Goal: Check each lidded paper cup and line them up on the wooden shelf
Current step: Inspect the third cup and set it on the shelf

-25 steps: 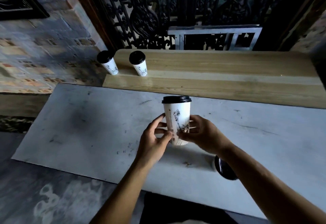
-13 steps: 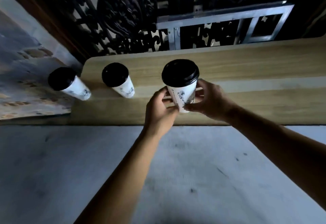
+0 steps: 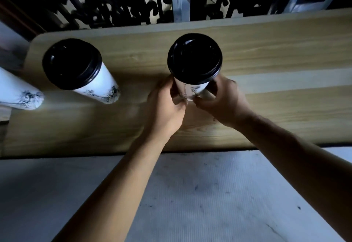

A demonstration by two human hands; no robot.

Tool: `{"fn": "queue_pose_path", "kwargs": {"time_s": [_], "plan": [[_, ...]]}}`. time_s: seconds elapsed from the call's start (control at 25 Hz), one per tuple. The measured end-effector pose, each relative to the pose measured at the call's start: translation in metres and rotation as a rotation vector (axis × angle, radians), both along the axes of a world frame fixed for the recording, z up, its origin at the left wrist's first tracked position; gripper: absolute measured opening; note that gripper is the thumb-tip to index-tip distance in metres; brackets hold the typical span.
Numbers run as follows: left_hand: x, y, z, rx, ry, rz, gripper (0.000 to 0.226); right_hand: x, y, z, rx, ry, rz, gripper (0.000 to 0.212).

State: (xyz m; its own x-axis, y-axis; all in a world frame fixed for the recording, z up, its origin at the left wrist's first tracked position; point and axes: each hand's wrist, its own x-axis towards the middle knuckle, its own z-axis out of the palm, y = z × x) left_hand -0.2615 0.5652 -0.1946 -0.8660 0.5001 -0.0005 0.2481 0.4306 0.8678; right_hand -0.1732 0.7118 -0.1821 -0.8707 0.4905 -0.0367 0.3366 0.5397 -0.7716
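Here both hands grip one lidded paper cup (image 3: 192, 89) low on its wall, over the wooden shelf (image 3: 266, 66). The left hand (image 3: 163, 108) wraps its left side and the right hand (image 3: 222, 102) its right, fingers (image 3: 207, 95) curled closed on the paper with the thumbs meeting near the front. Holding it low and from both sides likely keeps it upright and leaves the lid free — a sensible grip for setting it down square. Whether its base already touches the wood I cannot tell, since the hands hide it.

The cup is white with a dark ink-like print, and its black lid (image 3: 194, 58) looks seated evenly all round, with no gap showing from above.

To the left a second cup (image 3: 95, 81) stands on the shelf, well apart from the held one, and a third cup (image 3: 17, 93) shows only partly at the left edge. The held cup sits roughly in line with them — so this seems to be the placing step for the next spot in the row. Below the shelf lies the pale grey desk (image 3: 190, 194).
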Motion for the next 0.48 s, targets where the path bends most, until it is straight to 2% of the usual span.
{"fn": "queue_pose_path", "kwargs": {"time_s": [0.12,0.24,0.32,0.48], "plan": [[0.009,0.0,-0.003,0.016,-0.038,0.057,0.034,0.002,-0.001,0.003,0.007,-0.02,-0.011,0.037],[0.032,-0.005,0.007,0.072,-0.139,0.174,0.053,0.02,-0.002,0.026,-0.041,-0.084,0.016,0.078],[0.054,-0.018,0.017,0.079,-0.18,0.169,0.067,0.045,-0.001,0.047,-0.032,-0.149,0.006,0.091],[0.127,-0.052,0.058,-0.06,0.016,0.068,0.057,0.136,0.004,0.103,0.061,-0.267,0.043,0.068]]}}
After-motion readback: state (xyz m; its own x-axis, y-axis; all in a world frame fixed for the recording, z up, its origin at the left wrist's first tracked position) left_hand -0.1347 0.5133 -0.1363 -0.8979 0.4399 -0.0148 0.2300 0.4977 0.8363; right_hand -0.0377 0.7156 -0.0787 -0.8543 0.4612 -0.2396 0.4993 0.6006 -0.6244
